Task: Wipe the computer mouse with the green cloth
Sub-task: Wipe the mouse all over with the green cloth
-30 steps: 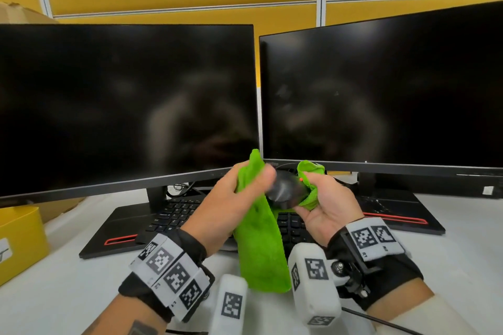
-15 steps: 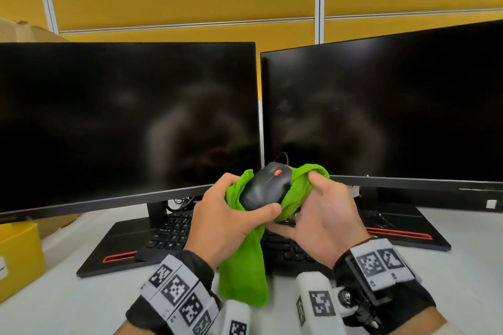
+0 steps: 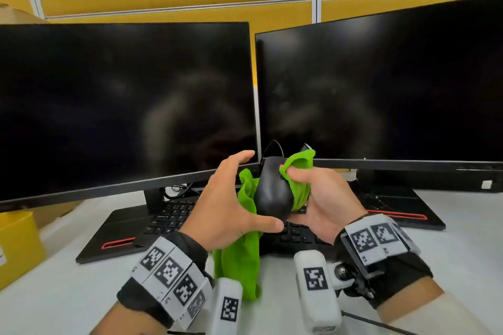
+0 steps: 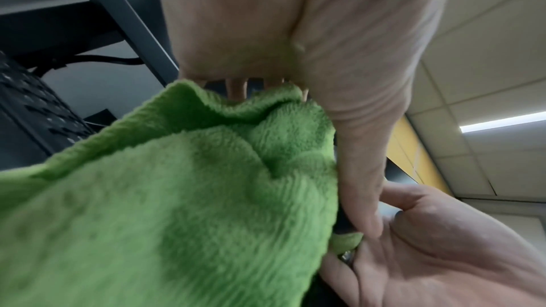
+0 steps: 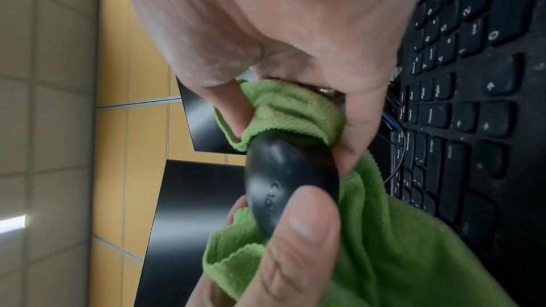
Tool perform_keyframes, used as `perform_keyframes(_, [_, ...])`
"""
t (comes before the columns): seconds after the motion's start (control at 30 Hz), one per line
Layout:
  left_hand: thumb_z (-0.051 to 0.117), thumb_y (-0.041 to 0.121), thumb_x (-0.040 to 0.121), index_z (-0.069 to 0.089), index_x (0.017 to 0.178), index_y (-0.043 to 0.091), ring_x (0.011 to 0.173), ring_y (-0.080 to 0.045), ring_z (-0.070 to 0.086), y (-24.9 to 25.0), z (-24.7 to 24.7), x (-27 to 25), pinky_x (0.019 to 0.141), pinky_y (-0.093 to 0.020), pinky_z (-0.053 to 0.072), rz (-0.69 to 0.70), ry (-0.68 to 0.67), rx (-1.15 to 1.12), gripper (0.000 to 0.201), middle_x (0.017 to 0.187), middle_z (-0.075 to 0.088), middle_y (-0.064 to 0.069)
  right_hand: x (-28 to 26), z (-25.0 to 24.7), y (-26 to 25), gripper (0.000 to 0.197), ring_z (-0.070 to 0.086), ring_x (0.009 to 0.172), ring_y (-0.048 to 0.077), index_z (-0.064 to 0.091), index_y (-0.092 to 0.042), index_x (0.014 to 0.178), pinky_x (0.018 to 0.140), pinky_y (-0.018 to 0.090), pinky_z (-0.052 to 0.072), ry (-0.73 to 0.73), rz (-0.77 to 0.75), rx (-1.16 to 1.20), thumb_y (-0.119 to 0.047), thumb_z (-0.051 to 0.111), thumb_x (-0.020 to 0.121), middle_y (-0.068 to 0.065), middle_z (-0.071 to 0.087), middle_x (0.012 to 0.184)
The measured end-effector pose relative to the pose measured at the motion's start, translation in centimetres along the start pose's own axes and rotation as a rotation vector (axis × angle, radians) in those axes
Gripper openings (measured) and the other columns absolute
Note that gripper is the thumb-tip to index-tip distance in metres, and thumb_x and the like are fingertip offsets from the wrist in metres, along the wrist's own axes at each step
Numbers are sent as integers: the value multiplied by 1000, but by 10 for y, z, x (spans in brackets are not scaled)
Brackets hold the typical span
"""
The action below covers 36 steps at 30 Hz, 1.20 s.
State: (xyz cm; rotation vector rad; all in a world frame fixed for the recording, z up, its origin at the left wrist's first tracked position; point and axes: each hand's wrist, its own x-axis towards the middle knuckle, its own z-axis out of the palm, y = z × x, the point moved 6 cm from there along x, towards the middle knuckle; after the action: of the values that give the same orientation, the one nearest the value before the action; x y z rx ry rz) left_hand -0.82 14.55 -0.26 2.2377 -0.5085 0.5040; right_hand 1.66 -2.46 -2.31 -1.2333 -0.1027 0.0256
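Smooth rounded mouse (image 3: 273, 193), fuzzy green cloth (image 3: 239, 261)

Two dark monitors (image 3: 122, 106), black keyboard (image 3: 174, 215), yellow box (image 3: 16, 242).

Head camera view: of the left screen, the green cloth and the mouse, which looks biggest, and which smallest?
1. Left screen, by far the largest.
2. Green cloth, though it is bunched and partly hidden by the hands.
3. Mouse, smallest; part of it is covered by the cloth.
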Motion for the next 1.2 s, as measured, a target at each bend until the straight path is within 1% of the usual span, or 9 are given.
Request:
perform_keyframes(0.2, [106, 29, 47, 30, 159, 47, 136, 11, 40, 3, 7, 0, 101, 5, 30, 84, -111, 13, 137, 150, 45, 31, -1, 8, 1, 23, 72, 113, 43, 74, -7, 118, 102, 69, 51, -51, -47, -31, -15, 60, 101, 20, 78, 115])
perform_keyframes(0.37, [105, 37, 40, 45, 152, 42, 124, 12, 50, 3, -3, 0, 97, -1, 39, 159, 20, 67, 127, 138, 53, 30, -2, 13, -1, 30, 69, 120, 42, 71, -3, 125, 108, 62, 49, -180, -95, -27, -5, 63, 96, 26, 72, 125])
perform_keyframes(0.47, [106, 34, 38, 50, 148, 38, 121, 11, 53, 0, -9, 0, 98, -9, 45, 151, 130, 44, 123, 134, 58, 24, -6, 21, 4, 55, 68, 106, 37, 65, -2, 129, 93, 48, 55, -342, -94, -80, 7, 67, 74, 30, 69, 117])
perform_keyframes(0.57, [106, 26, 39, 51, 149, 35, 116, 12, 55, -1, -13, 1, 99, -13, 47, 138, 182, 25, 123, 133, 60, 21, -8, 26, 9, 65, 62, 100, 39, 64, -1, 128, 91, 53, 52, -412, -60, -119, 15, 64, 65, 28, 63, 109])
perform_keyframes(0.67, [106, 29, 41, 50, 149, 35, 119, 11, 56, 1, -10, 1, 99, -12, 47, 141, 130, 5, 122, 135, 60, 23, -4, 21, 7, 49, 68, 94, 39, 71, 0, 117, 83, 52, 57, -300, -50, -141, 11, 69, 69, 26, 70, 105])
perform_keyframes(0.77, [105, 28, 41, 50, 148, 40, 122, 10, 55, 7, -2, -2, 99, -9, 45, 176, 41, 20, 120, 135, 59, 26, 1, 7, 7, 27, 74, 105, 41, 77, -10, 115, 89, 60, 59, -87, 1, -73, -17, 72, 89, 19, 78, 116])
perform_keyframes(0.93, [105, 27, 41, 51, 145, 42, 120, 14, 54, 12, 3, -4, 93, -3, 43, 213, -14, 6, 118, 133, 59, 28, 0, -1, 2, 31, 75, 105, 41, 75, -15, 116, 92, 64, 57, 1, 30, -10, -36, 70, 94, 15, 80, 112])
perform_keyframes(1.07, [106, 27, 40, 53, 145, 40, 116, 10, 58, 7, -5, -3, 92, -7, 48, 183, 73, -10, 118, 134, 61, 24, -6, 14, 4, 36, 72, 108, 39, 73, -7, 123, 94, 60, 56, -182, -38, -29, -14, 74, 88, 28, 72, 125])
perform_keyframes(1.2, [106, 27, 39, 54, 146, 34, 114, 15, 55, 0, -9, -1, 88, -1, 43, 143, 137, -26, 119, 132, 61, 22, -7, 26, 13, 64, 64, 99, 39, 61, 4, 130, 73, 41, 57, -366, -29, -64, 10, 70, 68, 33, 64, 114])
